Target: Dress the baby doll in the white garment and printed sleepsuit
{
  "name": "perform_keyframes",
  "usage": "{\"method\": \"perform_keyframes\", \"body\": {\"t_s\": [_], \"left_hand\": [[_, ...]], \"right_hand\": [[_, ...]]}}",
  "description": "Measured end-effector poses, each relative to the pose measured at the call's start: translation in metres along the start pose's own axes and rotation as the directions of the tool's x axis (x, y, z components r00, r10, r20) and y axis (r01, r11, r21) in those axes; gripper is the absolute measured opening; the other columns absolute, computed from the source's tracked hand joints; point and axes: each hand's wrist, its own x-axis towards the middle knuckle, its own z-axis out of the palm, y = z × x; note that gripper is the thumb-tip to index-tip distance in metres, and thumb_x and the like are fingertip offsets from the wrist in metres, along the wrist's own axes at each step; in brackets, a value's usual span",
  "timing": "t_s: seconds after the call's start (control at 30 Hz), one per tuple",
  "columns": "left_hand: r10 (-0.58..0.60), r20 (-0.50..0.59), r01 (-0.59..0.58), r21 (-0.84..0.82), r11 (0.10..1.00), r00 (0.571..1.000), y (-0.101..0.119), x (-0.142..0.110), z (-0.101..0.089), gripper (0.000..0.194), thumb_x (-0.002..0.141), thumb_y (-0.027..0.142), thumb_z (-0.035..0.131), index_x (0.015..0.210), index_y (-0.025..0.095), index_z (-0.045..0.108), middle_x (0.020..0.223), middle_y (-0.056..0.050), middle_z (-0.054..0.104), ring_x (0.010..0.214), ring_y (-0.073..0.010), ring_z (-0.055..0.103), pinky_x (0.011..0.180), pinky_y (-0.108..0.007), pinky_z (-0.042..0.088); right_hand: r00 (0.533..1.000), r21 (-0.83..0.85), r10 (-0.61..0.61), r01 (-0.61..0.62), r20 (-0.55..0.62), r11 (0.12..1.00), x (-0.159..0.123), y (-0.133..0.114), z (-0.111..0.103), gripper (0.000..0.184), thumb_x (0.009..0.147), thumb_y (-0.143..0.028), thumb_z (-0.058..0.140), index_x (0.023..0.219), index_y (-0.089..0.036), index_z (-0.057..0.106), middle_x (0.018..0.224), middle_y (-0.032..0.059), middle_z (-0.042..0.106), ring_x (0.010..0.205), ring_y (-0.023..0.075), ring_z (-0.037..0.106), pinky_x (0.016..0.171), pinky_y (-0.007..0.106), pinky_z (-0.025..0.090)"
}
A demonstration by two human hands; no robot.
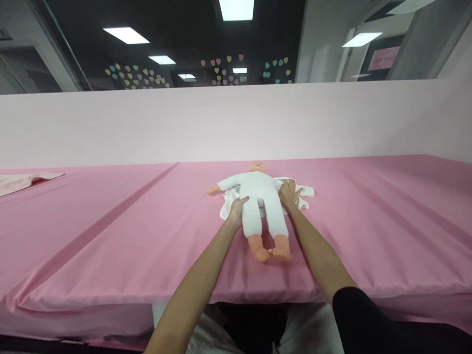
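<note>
A baby doll point(258, 189) with a white cloth body lies on its back, its bare feet pointing toward me. Under it a white baby garment point(230, 201) is spread out, showing on both sides. My left hand point(238, 210) grips the doll's hip, thumb on top; its other fingers are hidden beneath. My right hand point(288, 194) rests at the doll's other side, over the garment and by the doll's arm, fingers apart. That arm's end is covered by the hand.
A pink sheet point(129, 236) with creases covers the table. At the far left lies a pale folded cloth point(25, 182). Behind the table rises a white wall point(184, 125), with dark windows point(184, 44) carrying heart stickers above it.
</note>
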Motion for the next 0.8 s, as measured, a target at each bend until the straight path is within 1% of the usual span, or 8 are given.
{"method": "perform_keyframes", "body": {"t_s": [0.13,0.27,0.37,0.43,0.57,0.7,0.8], "left_hand": [[-0.051,-0.031,0.051,0.0,0.999,0.998,0.009,-0.003,-0.005,0.025,0.082,0.015,0.053,0.104,0.005,0.058,0.07,-0.013,0.069,0.058,-0.0227,0.067,0.058,-0.032,0.054],[-0.066,-0.029,0.066,-0.009,0.998,0.997,0.018,-0.01,-0.009,0.026,0.085,0.017,0.048,0.106,0.004,0.058,0.066,-0.012,0.068,0.053,-0.0209,0.065,0.054,-0.03,0.053],[-0.082,-0.034,0.082,-0.005,0.997,0.996,0.023,-0.014,-0.013,0.028,0.087,0.019,0.045,0.106,0.004,0.059,0.065,-0.011,0.068,0.051,-0.0207,0.064,0.052,-0.031,0.052],[-0.084,-0.032,0.084,-0.008,0.996,0.996,0.026,-0.014,-0.017,0.027,0.087,0.02,0.045,0.105,0.005,0.059,0.065,-0.011,0.068,0.052,-0.0209,0.064,0.053,-0.031,0.053],[-0.036,-0.028,0.036,0.003,0.999,0.999,0.027,-0.011,-0.026,0.024,0.085,0.019,0.049,0.101,0.005,0.06,0.067,-0.011,0.068,0.055,-0.0215,0.065,0.055,-0.031,0.053],[-0.077,0.007,0.077,-0.037,0.996,0.997,0.028,-0.007,-0.033,0.024,0.086,0.022,0.048,0.096,0.005,0.06,0.068,-0.012,0.068,0.059,-0.0218,0.065,0.058,-0.032,0.054],[-0.094,0.016,0.095,-0.073,0.993,0.995,0.03,-0.005,-0.036,0.024,0.086,0.023,0.047,0.092,0.004,0.061,0.068,-0.013,0.068,0.059,-0.0199,0.064,0.06,-0.029,0.053]], "right_hand": [[0.999,0.045,0.044,-0.043,-0.024,0.998,0.001,0.001,0.0,0.047,0.087,-0.015,0.02,0.121,-0.017,0.051,0.138,0.0109,0.042,0.133,0.0202,0.026,0.107,0.06,0.009],[0.996,0.105,0.086,-0.083,-0.033,0.991,0.003,0.004,0.0,0.042,0.085,-0.015,0.025,0.114,-0.019,0.056,0.128,0.0095,0.05,0.126,0.0202,0.034,0.108,0.057,0.01],[0.992,0.136,0.125,-0.119,-0.034,0.984,0.003,0.005,-0.001,0.04,0.086,-0.017,0.027,0.111,-0.018,0.058,0.125,0.0095,0.052,0.123,0.0209,0.037,0.108,0.054,0.011],[0.99,0.152,0.138,-0.132,-0.031,0.98,0.003,0.005,-0.001,0.039,0.087,-0.017,0.028,0.11,-0.017,0.059,0.124,0.0097,0.053,0.122,0.0213,0.038,0.108,0.053,0.013],[0.991,0.16,0.128,-0.122,-0.026,0.98,0.003,0.005,-0.004,0.038,0.088,-0.015,0.029,0.109,-0.016,0.06,0.124,0.0097,0.053,0.122,0.021,0.039,0.108,0.049,0.016],[0.987,0.165,0.16,-0.153,-0.03,0.974,0.004,0.007,-0.005,0.041,0.089,-0.016,0.025,0.109,-0.012,0.061,0.12,0.0133,0.057,0.116,0.0232,0.046,0.106,0.051,0.017],[0.988,0.166,0.152,-0.145,-0.033,0.975,0.006,0.01,-0.004,0.038,0.087,-0.018,0.029,0.106,-0.009,0.061,0.115,0.016,0.059,0.11,0.0249,0.049,0.103,0.049,0.023]]}}
